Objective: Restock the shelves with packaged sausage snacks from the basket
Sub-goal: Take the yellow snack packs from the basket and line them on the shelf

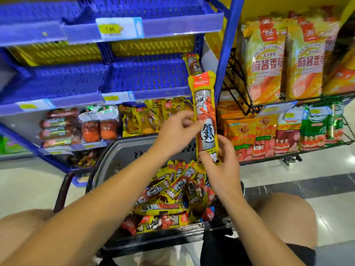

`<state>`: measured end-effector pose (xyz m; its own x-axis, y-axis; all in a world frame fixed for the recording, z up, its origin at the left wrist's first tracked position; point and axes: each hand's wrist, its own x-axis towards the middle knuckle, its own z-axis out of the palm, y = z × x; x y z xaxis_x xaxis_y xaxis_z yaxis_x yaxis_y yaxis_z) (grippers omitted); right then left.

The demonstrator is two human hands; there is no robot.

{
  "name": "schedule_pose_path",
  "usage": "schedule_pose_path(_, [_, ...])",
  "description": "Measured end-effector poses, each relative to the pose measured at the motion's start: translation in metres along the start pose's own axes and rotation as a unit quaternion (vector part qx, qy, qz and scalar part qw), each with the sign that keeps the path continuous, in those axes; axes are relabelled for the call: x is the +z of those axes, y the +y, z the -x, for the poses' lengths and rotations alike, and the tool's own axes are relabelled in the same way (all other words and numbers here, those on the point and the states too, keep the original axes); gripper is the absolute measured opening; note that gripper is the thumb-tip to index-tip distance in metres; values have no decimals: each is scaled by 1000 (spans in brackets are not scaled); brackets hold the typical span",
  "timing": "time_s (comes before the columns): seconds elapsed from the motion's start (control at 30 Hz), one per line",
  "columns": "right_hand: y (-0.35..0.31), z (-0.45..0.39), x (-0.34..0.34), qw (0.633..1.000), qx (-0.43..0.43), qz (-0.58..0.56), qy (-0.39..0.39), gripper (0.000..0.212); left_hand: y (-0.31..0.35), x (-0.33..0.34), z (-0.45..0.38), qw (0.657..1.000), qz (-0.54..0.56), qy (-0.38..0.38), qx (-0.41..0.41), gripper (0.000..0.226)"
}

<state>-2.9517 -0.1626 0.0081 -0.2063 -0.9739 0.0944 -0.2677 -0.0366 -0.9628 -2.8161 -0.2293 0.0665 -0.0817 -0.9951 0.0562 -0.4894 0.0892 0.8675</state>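
Yellow sausage pack (206, 120) upright in both grips: left hand (175, 131) mid-pack, right hand (222, 160) seemingly pinching its base.

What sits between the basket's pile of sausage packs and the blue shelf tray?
In the head view, the upright sausage pack, held by both hands, left hand and right hand.

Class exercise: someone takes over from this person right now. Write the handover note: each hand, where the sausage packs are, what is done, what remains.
Left hand: fingers on the middle of the upright sausage pack.
Right hand: grips the bottom end of the same pack.
Basket: below the hands, holding a heap of packs.
Done: one pack on shelf lies at the right end of the blue shelf tray.
Left: place the held pack, then shelve the heap.
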Motion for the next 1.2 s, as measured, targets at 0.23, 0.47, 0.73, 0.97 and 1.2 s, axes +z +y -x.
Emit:
schedule_pose_path(0.23, [-19,-19,14,990,-59,83,-98,58,-10,-26,2,994,99,40,-22,22])
schedule_pose_path(0.47, [-43,-101,-2,972,-138,188,-30,69,-12,-67,-83,991,-23,113,-67,51])
schedule_pose_path(0.73, [-60,-162,11,933,-189,305,25,85,1,-63,-157,972,-113,186,-84,53])
schedule_pose_path(0.97, [-51,-174,16,933,-165,319,21,87,-7,-58,-188,972,-169,116,-117,67])
schedule_pose_path(1.2, [-50,-173,19,941,-150,303,20,89,-7,-78,-147,979,-194,61,-19,52])
